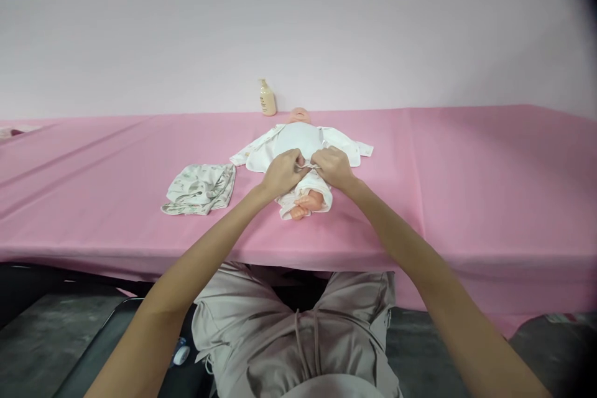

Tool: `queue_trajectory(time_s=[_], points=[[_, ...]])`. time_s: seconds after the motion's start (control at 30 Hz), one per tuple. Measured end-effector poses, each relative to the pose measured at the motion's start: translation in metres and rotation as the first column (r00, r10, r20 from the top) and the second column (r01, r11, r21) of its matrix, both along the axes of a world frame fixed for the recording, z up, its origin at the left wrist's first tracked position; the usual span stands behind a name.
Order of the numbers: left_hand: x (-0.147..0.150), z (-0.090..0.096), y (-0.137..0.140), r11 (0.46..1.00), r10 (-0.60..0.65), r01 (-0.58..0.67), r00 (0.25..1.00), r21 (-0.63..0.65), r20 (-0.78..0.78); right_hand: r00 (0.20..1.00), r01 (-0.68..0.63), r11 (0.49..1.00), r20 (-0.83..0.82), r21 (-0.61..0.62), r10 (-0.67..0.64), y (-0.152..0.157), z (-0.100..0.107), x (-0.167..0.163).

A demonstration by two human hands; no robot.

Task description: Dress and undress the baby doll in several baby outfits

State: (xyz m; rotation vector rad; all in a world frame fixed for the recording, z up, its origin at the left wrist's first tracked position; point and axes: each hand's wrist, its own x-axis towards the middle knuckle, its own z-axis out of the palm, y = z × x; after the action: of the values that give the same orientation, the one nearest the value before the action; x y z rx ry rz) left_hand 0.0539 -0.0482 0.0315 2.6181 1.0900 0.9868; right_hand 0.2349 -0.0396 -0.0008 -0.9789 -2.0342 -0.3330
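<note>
A baby doll lies on its back on the pink cloth, head away from me, bare feet toward me. It wears a white long-sleeved top with the sleeves spread out. White pants cover its legs down to the feet. My left hand is closed at the left of the pants' waist, and my right hand is closed at the right of it. Between them the waistband is bunched up, with the fingertips partly hidden. The two hands nearly touch over the doll's belly.
A folded patterned cloth lies left of the doll. Behind the doll's head, a pale yellow pump bottle stands against the white wall. The pink-covered table reaches far to both sides, its front edge close to my lap.
</note>
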Motion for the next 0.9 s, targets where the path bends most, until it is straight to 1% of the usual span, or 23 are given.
queue_trajectory(time_s=[0.07,0.1,0.17,0.23,0.27,0.33,0.4,0.43,0.47,0.53,0.6,0.63,0.7,0.73,0.8,0.83,0.9], points=[[0.000,0.005,-0.001,0.997,-0.074,0.074,0.997,-0.025,0.005,0.999,0.035,0.999,0.040,0.033,-0.036,-0.002,-0.001,0.000],[0.000,0.007,-0.001,0.992,-0.100,0.102,0.994,-0.070,0.034,0.999,0.039,0.999,0.018,0.026,-0.040,-0.003,-0.001,0.000],[-0.002,0.006,0.002,0.972,-0.096,0.127,0.982,-0.196,0.160,0.997,0.000,1.000,-0.075,-0.022,-0.002,-0.005,0.000,0.000],[-0.004,0.003,0.008,0.933,-0.065,0.169,0.947,-0.317,0.314,0.974,-0.115,0.987,-0.208,-0.111,0.090,-0.007,0.002,0.000],[-0.005,0.001,0.012,0.909,-0.064,0.209,0.925,-0.359,0.375,0.947,-0.196,0.967,-0.286,-0.166,0.143,-0.007,0.004,-0.001],[-0.008,0.000,0.019,0.860,-0.092,0.295,0.892,-0.417,0.443,0.867,-0.366,0.889,-0.447,-0.275,0.219,-0.006,0.007,-0.003],[-0.011,0.002,0.023,0.815,-0.129,0.350,0.887,-0.462,0.444,0.801,-0.461,0.813,-0.561,-0.356,0.209,-0.004,0.008,-0.004],[-0.013,0.004,0.024,0.803,-0.145,0.357,0.894,-0.478,0.424,0.792,-0.471,0.793,-0.581,-0.386,0.188,-0.003,0.008,-0.005],[-0.014,0.006,0.024,0.799,-0.156,0.347,0.908,-0.490,0.389,0.798,-0.464,0.785,-0.578,-0.410,0.170,-0.003,0.008,-0.005],[-0.017,0.010,0.022,0.819,-0.156,0.278,0.949,-0.501,0.273,0.831,-0.431,0.784,-0.535,-0.446,0.153,-0.002,0.007,-0.005],[-0.021,0.012,0.020,0.852,-0.119,0.166,0.985,-0.496,0.126,0.847,-0.427,0.767,-0.509,-0.479,0.154,-0.003,0.009,-0.003],[-0.023,0.012,0.019,0.862,-0.099,0.118,0.993,-0.492,0.065,0.846,-0.437,0.749,-0.511,-0.498,0.153,-0.003,0.010,-0.002],[-0.029,0.012,0.018,0.859,-0.077,0.068,0.997,-0.508,0.003,0.834,-0.465,0.701,-0.534,-0.540,0.141,-0.004,0.014,0.001],[-0.032,0.011,0.018,0.846,-0.076,0.067,0.997,-0.529,0.004,0.826,-0.476,0.680,-0.548,-0.557,0.129,-0.004,0.016,0.003],[-0.039,0.010,0.020,0.804,-0.073,0.093,0.996,-0.588,0.057,0.808,-0.490,0.653,-0.582,-0.577,0.092,-0.003,0.019,0.007],[-0.042,0.008,0.022,0.777,-0.062,0.115,0.992,-0.619,0.106,0.796,-0.493,0.647,-0.602,-0.582,0.065,-0.002,0.019,0.010],[-0.047,0.005,0.028,0.732,0.014,0.174,0.963,-0.658,0.270,0.770,-0.493,0.639,-0.638,-0.591,0.005,0.000,0.019,0.013]])
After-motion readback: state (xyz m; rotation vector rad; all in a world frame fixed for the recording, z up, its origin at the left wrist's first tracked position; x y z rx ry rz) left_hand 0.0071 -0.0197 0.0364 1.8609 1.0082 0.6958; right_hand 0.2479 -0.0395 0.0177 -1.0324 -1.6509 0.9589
